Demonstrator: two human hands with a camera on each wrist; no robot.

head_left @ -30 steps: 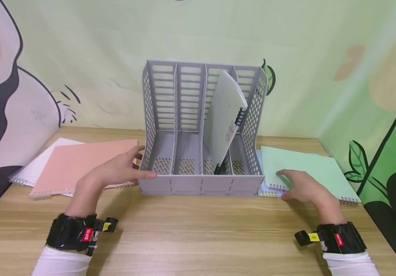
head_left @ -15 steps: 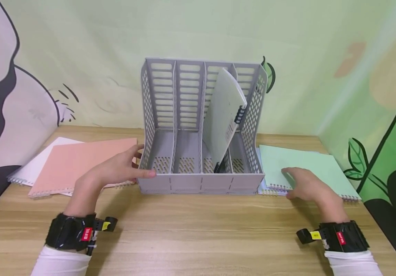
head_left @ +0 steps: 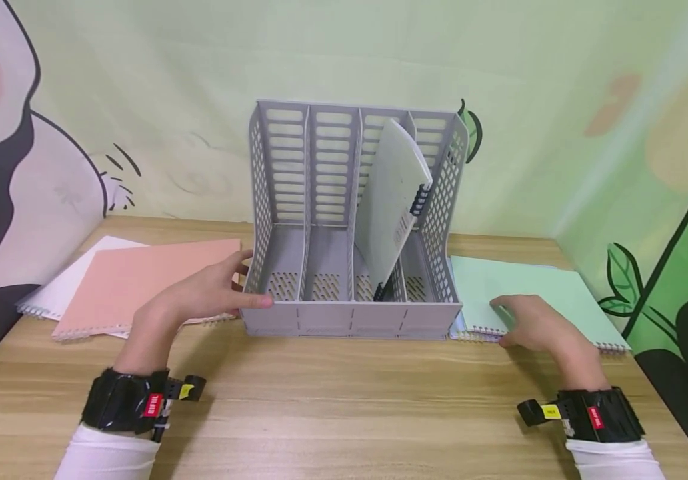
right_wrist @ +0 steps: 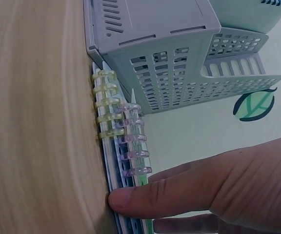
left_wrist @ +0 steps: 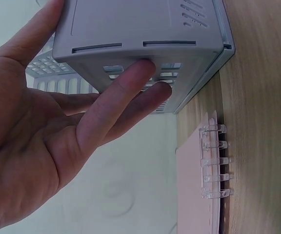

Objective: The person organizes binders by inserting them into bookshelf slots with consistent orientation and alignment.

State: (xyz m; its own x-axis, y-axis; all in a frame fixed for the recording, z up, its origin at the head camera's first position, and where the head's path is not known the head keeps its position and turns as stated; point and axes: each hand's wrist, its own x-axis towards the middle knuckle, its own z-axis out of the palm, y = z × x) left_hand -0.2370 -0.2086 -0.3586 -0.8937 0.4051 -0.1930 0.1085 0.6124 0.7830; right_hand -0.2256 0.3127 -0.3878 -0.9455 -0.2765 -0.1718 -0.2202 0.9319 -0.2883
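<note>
A grey four-slot file organizer (head_left: pixel 326 319) stands upright at the middle of the table. My left hand (head_left: pixel 206 293) holds its front left corner, thumb on the front rim and fingers against the outer side wall. A spiral notebook (head_left: pixel 389 200) with black coils leans in the third slot from the left. My right hand (head_left: pixel 539 327) lies on the mint-green spiral notebook (head_left: pixel 560 287), to the right of the organizer. In the right wrist view the right thumb (right_wrist: pixel 145 197) presses across the coil-side edges of this notebook and the bluish notebook (right_wrist: pixel 109 151) beneath it.
To the left lie a pink spiral notebook (head_left: pixel 152 273) and a white spiral notebook (head_left: pixel 56 293) partly under it. A printed cloth backdrop (head_left: pixel 188 120) rises behind the wooden table (head_left: pixel 344 407). Both wrists wear black camera bands.
My right hand has shifted slightly right along the front edge of the mint-green notebook. That notebook sits a little closer to the organizer. The left hand keeps its place on the organizer.
</note>
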